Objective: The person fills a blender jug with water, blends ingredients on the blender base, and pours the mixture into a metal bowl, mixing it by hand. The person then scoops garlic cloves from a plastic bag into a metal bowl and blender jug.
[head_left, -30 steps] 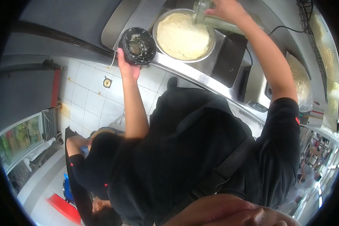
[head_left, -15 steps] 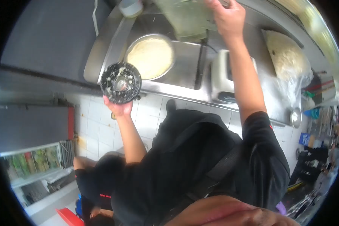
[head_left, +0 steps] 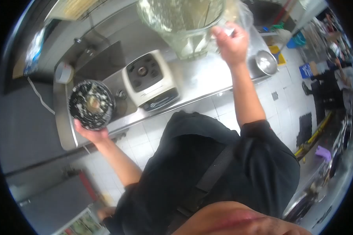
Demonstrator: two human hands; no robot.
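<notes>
My left hand (head_left: pixel 91 131) is closed around the edge of a round black blender lid (head_left: pixel 77 102), its face turned up and smeared with pale, wet residue. At the top, my right hand (head_left: pixel 232 44) grips the handle of a clear blender jug (head_left: pixel 188 45). Pale residue coats the jug's inner wall, and its top is cut off by the frame edge. Below and left of the jug, a cream blender base (head_left: pixel 155 84) with a dark top stands on the steel counter, with nothing mounted on it.
Left of the base lies a steel sink (head_left: pixel 102 58). A white tub (head_left: pixel 64 73) stands at its left corner. A metal bowl (head_left: pixel 266 62) sits at the counter's right end, near a yellow container (head_left: pixel 279 57). Another person (head_left: pixel 339 84) is far right, beyond the tiled floor (head_left: pixel 286 84).
My view has swung right, so the blender base appears further left. The jug now shows its open top. The bowl of pale mixture in the sink is no longer visible.
</notes>
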